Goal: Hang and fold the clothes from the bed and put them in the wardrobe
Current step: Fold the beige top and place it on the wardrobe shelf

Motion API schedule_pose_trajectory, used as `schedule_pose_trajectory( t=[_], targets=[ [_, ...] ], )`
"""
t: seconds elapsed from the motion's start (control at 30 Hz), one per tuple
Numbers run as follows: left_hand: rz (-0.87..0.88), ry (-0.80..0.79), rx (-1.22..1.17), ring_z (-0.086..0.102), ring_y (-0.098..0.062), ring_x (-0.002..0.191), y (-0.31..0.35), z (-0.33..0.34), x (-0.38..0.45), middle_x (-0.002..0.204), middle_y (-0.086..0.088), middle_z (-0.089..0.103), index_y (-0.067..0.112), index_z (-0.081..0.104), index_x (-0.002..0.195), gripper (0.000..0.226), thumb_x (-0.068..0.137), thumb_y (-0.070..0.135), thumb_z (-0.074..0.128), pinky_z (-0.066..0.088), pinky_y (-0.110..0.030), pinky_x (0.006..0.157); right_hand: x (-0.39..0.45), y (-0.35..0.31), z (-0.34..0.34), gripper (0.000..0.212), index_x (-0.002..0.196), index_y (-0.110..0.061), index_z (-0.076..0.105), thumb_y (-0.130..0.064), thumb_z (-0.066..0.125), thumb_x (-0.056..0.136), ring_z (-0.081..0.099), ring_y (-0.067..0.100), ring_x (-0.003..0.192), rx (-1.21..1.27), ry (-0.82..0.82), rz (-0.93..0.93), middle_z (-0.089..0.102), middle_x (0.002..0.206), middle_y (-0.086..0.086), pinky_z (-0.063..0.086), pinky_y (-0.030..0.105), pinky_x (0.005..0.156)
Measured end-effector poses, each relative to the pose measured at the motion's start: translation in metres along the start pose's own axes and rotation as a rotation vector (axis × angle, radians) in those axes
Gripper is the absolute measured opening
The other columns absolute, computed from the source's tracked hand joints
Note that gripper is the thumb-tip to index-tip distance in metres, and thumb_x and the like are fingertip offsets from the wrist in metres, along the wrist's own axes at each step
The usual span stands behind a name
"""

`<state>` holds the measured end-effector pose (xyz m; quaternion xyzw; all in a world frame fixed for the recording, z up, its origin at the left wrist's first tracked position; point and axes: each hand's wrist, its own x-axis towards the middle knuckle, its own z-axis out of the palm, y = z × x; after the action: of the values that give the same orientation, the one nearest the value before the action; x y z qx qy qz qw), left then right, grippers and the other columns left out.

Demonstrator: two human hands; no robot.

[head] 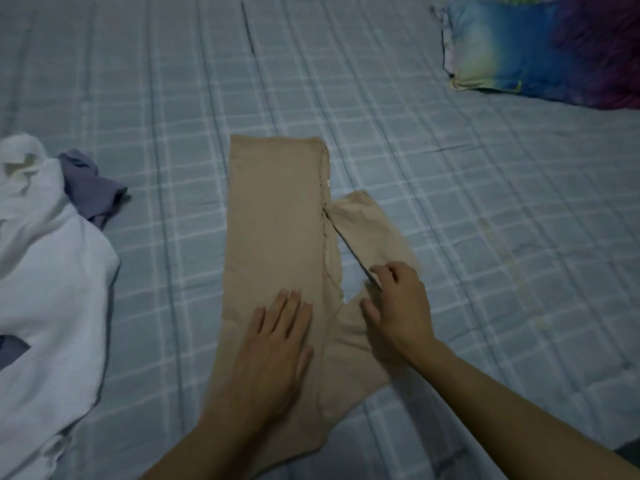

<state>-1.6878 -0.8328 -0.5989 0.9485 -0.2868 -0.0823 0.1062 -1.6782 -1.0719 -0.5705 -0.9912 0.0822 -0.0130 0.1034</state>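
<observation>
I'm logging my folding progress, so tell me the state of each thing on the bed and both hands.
beige garment: spread flat, partly folded
left hand: open, pressing flat on the beige garment
right hand: fingers pinching the garment's side flap
white garment: crumpled, unfolded
purple garment: crumpled, beside the white one
pillow: lying at the bed's far corner

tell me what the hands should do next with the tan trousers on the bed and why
Probably the right hand should swing the crooked trouser leg it grips over onto the straight one. The left hand already presses flat on the tan trousers, pinning that straight leg, while the other leg splays right across the bed, so the legs are not yet stacked for folding.
</observation>
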Motion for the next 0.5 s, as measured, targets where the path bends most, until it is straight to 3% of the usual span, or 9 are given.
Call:
schedule_pose_trajectory(
  t=[0.1, 0.23, 0.4, 0.5],
  targets=[
    [0.012, -0.037, 0.027, 0.021, -0.027, 0.149, 0.001, 0.028, -0.001, 0.162, -0.007, 0.022, 0.017, 0.033, 0.152, 0.065, 0.096, 0.049, 0.034, 0.024, -0.052, 0.115, 0.034, 0.003, 0.011, 0.056, 0.12, -0.012, 0.057, -0.032, 0.077, 0.072, 0.052, 0.032, 0.097, -0.012, 0.026, -0.014, 0.053, 0.115, 0.014, 0.044, 0.04, 0.077],
    [0.001, -0.041, 0.028, 0.021, -0.025, 0.149, -0.004, 0.042, -0.002, 0.162, -0.006, 0.023, 0.018, 0.034, 0.152, 0.066, 0.094, 0.05, 0.039, 0.026, -0.053, 0.114, 0.075, 0.004, 0.023, 0.058, 0.12, -0.014, 0.05, -0.043, 0.071, 0.075, 0.047, 0.03, 0.1, -0.088, -0.013, -0.049, 0.05, 0.116, 0.012, 0.041, 0.04, 0.081],
    [-0.06, 0.074, -0.054, 0.046, -0.026, 0.134, 0.004, 0.033, 0.012, 0.146, -0.006, 0.051, 0.016, 0.058, 0.136, 0.062, 0.1, 0.051, 0.023, 0.029, -0.046, 0.108, 0.117, -0.004, 0.031, 0.058, 0.128, -0.012, 0.042, -0.043, 0.063, 0.084, 0.047, 0.03, 0.11, -0.153, -0.141, 0.051, 0.047, 0.123, 0.013, 0.041, 0.04, 0.09],
    [-0.151, 0.21, -0.204, 0.056, -0.028, 0.121, 0.013, 0.014, 0.039, 0.132, -0.007, 0.061, 0.014, 0.064, 0.124, 0.051, 0.098, 0.046, 0.034, 0.037, -0.041, 0.101, 0.13, -0.005, 0.03, 0.054, 0.133, -0.007, 0.039, -0.027, 0.06, 0.087, 0.05, 0.032, 0.112, -0.165, -0.194, 0.039, 0.048, 0.127, 0.017, 0.045, 0.038, 0.089]
  ],
)
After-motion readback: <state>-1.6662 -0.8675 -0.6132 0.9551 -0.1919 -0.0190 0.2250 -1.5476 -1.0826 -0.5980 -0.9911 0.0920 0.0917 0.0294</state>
